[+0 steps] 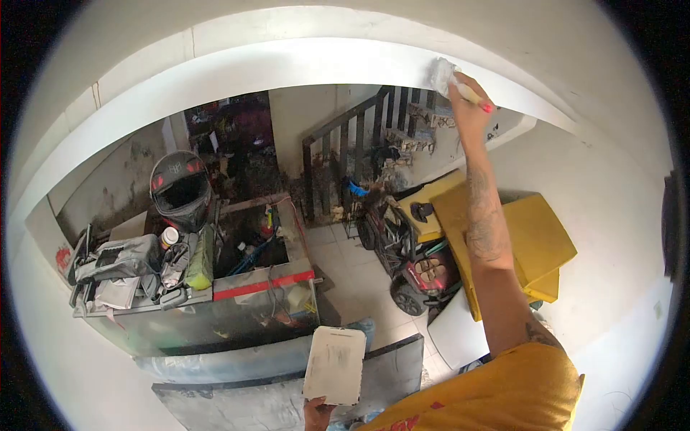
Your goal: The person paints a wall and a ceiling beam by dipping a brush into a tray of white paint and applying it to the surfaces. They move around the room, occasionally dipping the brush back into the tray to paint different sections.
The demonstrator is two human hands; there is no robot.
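Observation:
A paint brush (444,76) with white-grey bristles and a pale, red-tipped handle is in my right hand (467,95), its fingers closed round it. The bristles touch or nearly touch the white beam (323,61) that curves across the top of the view. Low in the middle, my left hand (317,412) grips the bottom edge of a white rectangular tray or lid (336,365), which has dark smudges on its face. The left fingers are partly hidden by it.
A black helmet (180,188), grey bag (121,258) and white cup (169,237) rest on the glass-sided cabinet (194,320). Yellow boxes (535,237) and a toy vehicle (424,276) stand at right. Stairs with a dark railing (345,126) rise behind. Grey panels (244,409) lie below.

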